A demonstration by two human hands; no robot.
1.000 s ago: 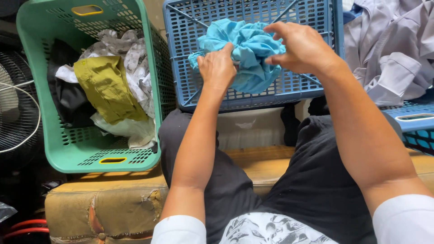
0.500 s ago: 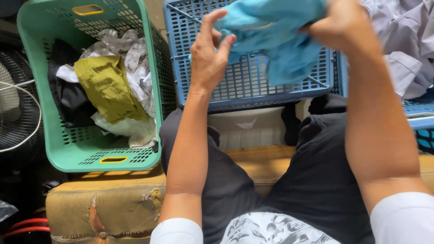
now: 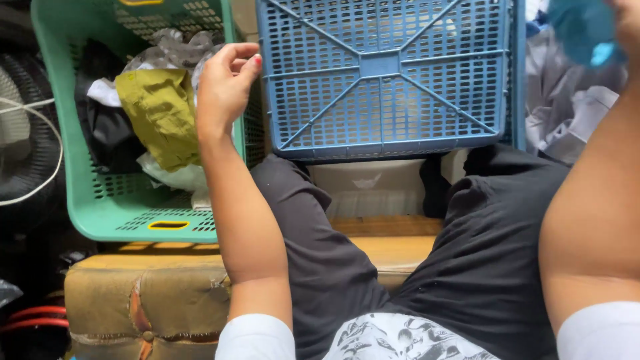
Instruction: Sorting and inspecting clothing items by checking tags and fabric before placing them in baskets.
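My left hand [image 3: 223,87] hovers with its fingers loosely curled and nothing in it, between the green basket [image 3: 100,220] and the blue basket [image 3: 380,67]. My right hand [image 3: 627,20] is raised at the top right corner, mostly cut off by the frame edge, and grips a light blue cloth [image 3: 587,30]. The blue basket in front of my knees shows only its bare grid bottom. An olive garment [image 3: 160,113] lies on top of dark and white clothes in the green basket.
A heap of grey and white clothes [image 3: 567,113] lies at the right behind my arm. A fan [image 3: 27,153] stands at the far left. I sit on a worn tan cushion [image 3: 147,293], and red hoses [image 3: 33,317] lie low on the left.
My right hand lifted the light blue cloth out of the blue basket, up and to the right. My left hand let go of it and moved left toward the green basket.
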